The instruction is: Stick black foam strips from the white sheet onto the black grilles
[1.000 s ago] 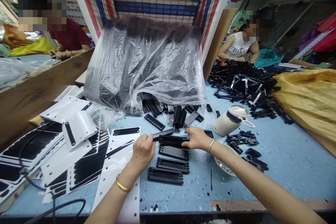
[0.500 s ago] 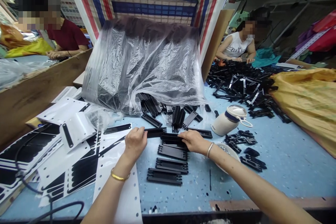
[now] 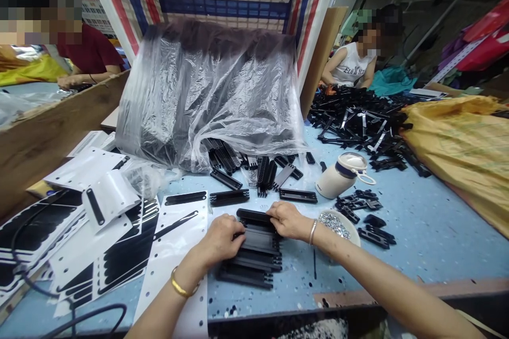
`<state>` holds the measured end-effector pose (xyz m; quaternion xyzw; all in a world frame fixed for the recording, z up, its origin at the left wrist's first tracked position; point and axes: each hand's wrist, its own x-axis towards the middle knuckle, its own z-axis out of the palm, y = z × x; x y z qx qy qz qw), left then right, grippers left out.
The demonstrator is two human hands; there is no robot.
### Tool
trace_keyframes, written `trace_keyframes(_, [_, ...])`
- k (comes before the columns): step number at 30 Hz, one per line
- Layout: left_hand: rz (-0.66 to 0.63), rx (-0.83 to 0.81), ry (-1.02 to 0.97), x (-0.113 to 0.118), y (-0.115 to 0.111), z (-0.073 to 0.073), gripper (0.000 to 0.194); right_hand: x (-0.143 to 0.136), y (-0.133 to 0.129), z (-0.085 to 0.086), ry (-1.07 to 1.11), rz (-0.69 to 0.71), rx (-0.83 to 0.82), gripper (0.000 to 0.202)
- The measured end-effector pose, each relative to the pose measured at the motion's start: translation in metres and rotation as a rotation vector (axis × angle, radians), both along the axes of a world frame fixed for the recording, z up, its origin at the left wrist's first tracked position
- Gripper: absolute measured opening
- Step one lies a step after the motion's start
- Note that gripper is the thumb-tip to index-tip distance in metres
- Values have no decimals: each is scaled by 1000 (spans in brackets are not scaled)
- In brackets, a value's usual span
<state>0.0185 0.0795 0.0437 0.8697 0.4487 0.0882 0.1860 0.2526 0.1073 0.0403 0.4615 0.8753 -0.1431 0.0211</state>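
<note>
Several long black plastic bars with notched ends lie in a column at the middle of the table. My right hand [image 3: 291, 221] pinches the right end of the farthest bar [image 3: 253, 216], whose smooth rounded side faces up. Just nearer to me, my left hand [image 3: 223, 237] has its fingers bent and closed at the left end of a second bar [image 3: 259, 237]. Two more bars, a third [image 3: 254, 260] and the nearest one [image 3: 245, 276], lie below them, partly behind my left hand. Beyond my hands, another bar [image 3: 229, 197] rests alone on the blue table.
A perforated white sheet [image 3: 175, 254] bears black adhesive strips. Loose black parts [image 3: 262, 175] spill from a plastic bag [image 3: 214, 100]. On the right stand a bowl of small metal pieces [image 3: 336, 225], a white bottle [image 3: 336, 180] and a black heap [image 3: 350, 116]. Two people sit beyond.
My left hand has let go of a bar at the back and come nearer, to the left end of the column. My right hand stays on the farthest bar. The view has shifted slightly.
</note>
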Motion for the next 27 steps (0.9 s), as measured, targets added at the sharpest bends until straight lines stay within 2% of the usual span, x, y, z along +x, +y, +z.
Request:
trace_keyframes(6, [66,-179,-185,-12,0,-6,20,-9,6,-13,113,-31,16,23])
trace_keyframes(10, [30,-204,-196,-13,7,-12,29,-6,5,-14,181,-103,61,28])
trace_keyframes(15, [8,-160,-110,-10,8,-14,22,14,-33,-12,313,-132,211,16])
trace_keyframes(17, [-3,-150,-115,-9,6,-14,21,21,-50,-18,359,-99,195,13])
trace_keyframes(18, [-9,-158,-134,-9,6,-14,21,22,-56,-23,380,-96,180,17])
trace_keyframes(21, [-19,-222,-227,-11,6,-15,20,19,-62,-39,491,-160,176,21])
trace_keyframes(24, [48,-250,-335,-13,10,-19,23,12,-56,-50,620,-283,172,17])
trace_keyframes(27, [184,-191,-380,-14,13,-29,23,9,-48,-56,664,-379,164,16])
